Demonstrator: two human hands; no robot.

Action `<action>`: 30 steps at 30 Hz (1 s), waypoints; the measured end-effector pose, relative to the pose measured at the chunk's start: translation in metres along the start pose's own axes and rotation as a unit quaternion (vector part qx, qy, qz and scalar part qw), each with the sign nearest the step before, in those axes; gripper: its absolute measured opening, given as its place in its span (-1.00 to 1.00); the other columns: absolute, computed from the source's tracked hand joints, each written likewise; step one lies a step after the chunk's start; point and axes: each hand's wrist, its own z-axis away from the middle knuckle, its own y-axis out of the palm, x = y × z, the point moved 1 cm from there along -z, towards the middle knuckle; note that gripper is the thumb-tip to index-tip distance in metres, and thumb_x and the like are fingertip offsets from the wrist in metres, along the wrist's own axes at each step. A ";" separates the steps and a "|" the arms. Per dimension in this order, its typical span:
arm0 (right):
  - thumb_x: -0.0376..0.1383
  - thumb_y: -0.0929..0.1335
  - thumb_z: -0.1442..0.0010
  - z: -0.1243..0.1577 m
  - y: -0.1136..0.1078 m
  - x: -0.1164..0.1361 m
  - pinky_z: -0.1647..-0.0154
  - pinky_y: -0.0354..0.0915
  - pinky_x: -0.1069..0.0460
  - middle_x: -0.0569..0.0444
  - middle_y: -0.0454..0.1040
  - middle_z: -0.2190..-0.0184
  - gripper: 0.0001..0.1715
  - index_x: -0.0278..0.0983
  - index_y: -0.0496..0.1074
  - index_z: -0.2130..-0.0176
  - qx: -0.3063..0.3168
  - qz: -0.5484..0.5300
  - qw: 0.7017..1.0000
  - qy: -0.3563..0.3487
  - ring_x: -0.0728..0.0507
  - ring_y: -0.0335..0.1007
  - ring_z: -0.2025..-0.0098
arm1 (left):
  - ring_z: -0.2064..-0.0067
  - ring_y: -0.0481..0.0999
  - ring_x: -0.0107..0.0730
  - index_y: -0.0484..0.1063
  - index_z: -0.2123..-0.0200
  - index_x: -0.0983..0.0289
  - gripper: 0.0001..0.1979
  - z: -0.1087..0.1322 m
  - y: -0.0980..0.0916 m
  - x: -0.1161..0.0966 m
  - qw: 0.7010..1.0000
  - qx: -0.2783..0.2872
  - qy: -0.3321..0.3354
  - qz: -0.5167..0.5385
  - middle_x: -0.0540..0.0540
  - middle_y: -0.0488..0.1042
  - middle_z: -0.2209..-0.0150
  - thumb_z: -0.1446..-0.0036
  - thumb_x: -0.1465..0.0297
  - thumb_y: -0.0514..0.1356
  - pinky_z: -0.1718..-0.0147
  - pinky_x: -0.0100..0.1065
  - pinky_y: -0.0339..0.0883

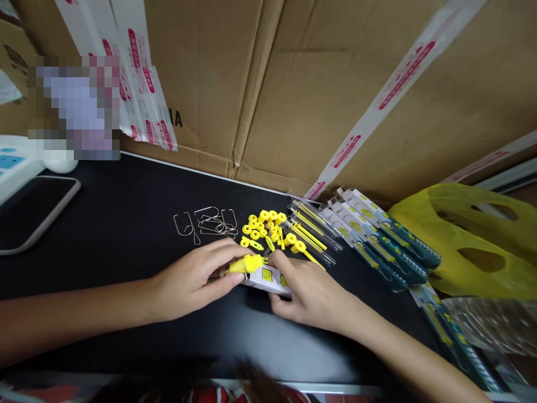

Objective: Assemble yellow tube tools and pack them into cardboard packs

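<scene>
My left hand [205, 280] is closed round a slim tool-like piece with a yellow plastic end [246, 263]; its other end is hidden in my palm. Fingers and thumb of my right hand [310, 288] grip a narrow white box [260, 278] with yellow printing. The yellow end lies against or just over the box's open-looking left end; whether it is inside, I cannot tell. Just beyond my hands is a heap of small yellow plastic parts [262, 226], many ring-shaped. Bent wire hooks [216, 221] lie to its left, and clear tubes with yellow rods [308, 229] to its right.
Printed slim boxes [377, 240] are stacked at the right, beside a yellow plastic bag [461, 240] and a clear plastic coil-like bundle [495, 322]. On the left lies a phone [37, 210] near a white power strip [19, 159]. Large cardboard [201, 73] stands behind the black table [126, 224].
</scene>
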 end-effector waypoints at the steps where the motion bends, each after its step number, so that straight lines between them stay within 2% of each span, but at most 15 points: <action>1: -0.31 0.27 -0.06 0.000 0.002 -0.004 0.44 0.19 0.04 0.02 0.48 0.38 -0.64 -0.29 0.20 0.09 -0.014 -0.021 1.000 0.007 -0.13 0.39 0.45 | 0.23 0.41 -0.36 0.34 -0.05 0.23 -0.69 0.000 0.000 0.001 1.000 0.000 -0.002 -0.002 0.10 0.40 0.16 -0.27 0.32 0.06 0.24 -0.37 0.30; 3: -0.32 0.27 -0.08 0.000 0.004 -0.010 0.37 0.27 0.02 -0.02 0.50 0.26 -0.44 -0.29 0.13 -0.09 -0.039 -0.057 0.998 -0.002 -0.14 0.42 0.40 | 0.25 0.41 -0.37 0.33 -0.06 0.22 -0.69 0.000 0.000 0.001 1.000 0.007 0.003 -0.003 0.09 0.40 0.17 -0.27 0.33 0.06 0.26 -0.38 0.30; 5: -0.36 0.27 -0.09 0.000 0.003 -0.012 0.23 0.33 -0.03 -0.07 0.46 0.05 -0.26 -0.22 0.01 -0.23 -0.056 -0.078 0.995 -0.034 -0.17 0.46 0.25 | 0.21 0.42 -0.35 0.31 -0.08 0.21 -0.68 0.001 0.000 0.000 1.000 0.020 0.017 0.002 0.10 0.41 0.13 -0.27 0.35 0.06 0.21 -0.37 0.31; 8: -0.41 0.26 -0.09 0.000 0.001 -0.011 0.06 0.34 -0.09 -0.07 0.32 -0.15 -0.14 -0.11 -0.09 -0.31 -0.079 -0.093 0.990 -0.069 -0.21 0.41 0.03 | 0.03 0.40 -0.29 0.27 -0.09 0.20 -0.69 0.002 0.001 -0.003 0.999 0.028 0.039 0.021 0.13 0.38 0.00 -0.28 0.38 0.04 0.05 -0.31 0.28; 10: -0.42 0.26 -0.10 0.001 0.000 -0.011 0.04 0.34 -0.10 -0.05 0.32 -0.15 -0.16 -0.10 -0.07 -0.30 -0.086 -0.096 0.989 -0.072 -0.21 0.41 0.02 | -0.04 0.37 -0.27 0.26 -0.06 0.20 -0.72 0.004 0.002 -0.003 0.998 0.021 0.046 0.041 0.14 0.35 -0.05 -0.28 0.39 0.04 0.00 -0.29 0.28; 12: -0.42 0.27 -0.11 0.001 0.000 -0.011 0.06 0.36 -0.10 -0.06 0.34 -0.13 -0.18 -0.11 -0.06 -0.29 -0.088 -0.094 0.989 -0.071 -0.19 0.43 0.06 | -0.08 0.34 -0.26 0.25 -0.03 0.20 -0.74 0.005 0.003 -0.002 0.998 0.014 0.039 0.055 0.16 0.30 -0.09 -0.28 0.38 0.03 0.04 -0.31 0.33; 14: -0.43 0.26 -0.13 0.002 -0.001 -0.012 0.09 0.37 -0.08 -0.07 0.35 -0.11 -0.19 -0.13 -0.09 -0.29 -0.095 -0.094 0.989 -0.070 -0.18 0.44 0.09 | -0.16 0.29 -0.21 0.27 -0.01 0.19 -0.76 0.006 0.004 -0.001 0.998 0.028 0.028 0.052 0.17 0.23 -0.16 -0.28 0.37 0.04 0.09 -0.34 0.37; 18: -0.43 0.26 -0.16 0.004 -0.002 -0.011 0.03 0.35 -0.09 -0.10 0.32 -0.13 -0.28 -0.16 -0.03 -0.24 -0.117 -0.108 0.983 -0.092 -0.19 0.40 0.00 | -0.25 0.17 -0.16 0.29 0.00 0.18 -0.76 0.008 0.006 0.001 0.998 0.052 0.026 0.025 0.16 0.06 -0.27 -0.27 0.36 0.07 0.02 -0.32 0.36; 23: -0.36 0.31 -0.13 0.003 -0.002 -0.004 0.20 0.39 -0.05 -0.07 0.40 -0.01 -0.28 -0.19 -0.01 -0.22 -0.088 -0.148 0.984 -0.055 -0.14 0.45 0.25 | -0.18 0.29 -0.22 0.27 -0.01 0.17 -0.75 0.010 0.008 -0.002 0.998 0.056 0.036 0.008 0.15 0.14 -0.20 -0.27 0.38 0.07 0.01 -0.32 0.37; 26: -0.28 0.31 -0.19 0.001 -0.001 -0.001 0.14 0.39 -0.07 -0.09 0.37 -0.04 -0.33 -0.18 -0.02 -0.21 -0.096 -0.164 0.981 -0.031 -0.18 0.45 0.16 | -0.19 0.28 -0.21 0.27 -0.02 0.16 -0.73 0.012 0.009 -0.003 0.996 0.055 0.062 -0.012 0.14 0.16 -0.20 -0.25 0.38 0.09 -0.09 -0.26 0.30; 30: -0.20 0.33 -0.20 0.000 -0.001 -0.005 0.11 0.39 -0.08 -0.14 0.32 -0.09 -0.34 -0.18 -0.01 -0.19 -0.131 -0.154 0.979 0.008 -0.22 0.45 0.09 | -0.23 0.25 -0.18 0.26 -0.05 0.16 -0.71 0.014 0.009 -0.004 0.995 0.023 0.075 -0.056 0.14 0.07 -0.30 -0.26 0.38 0.07 -0.11 -0.25 0.29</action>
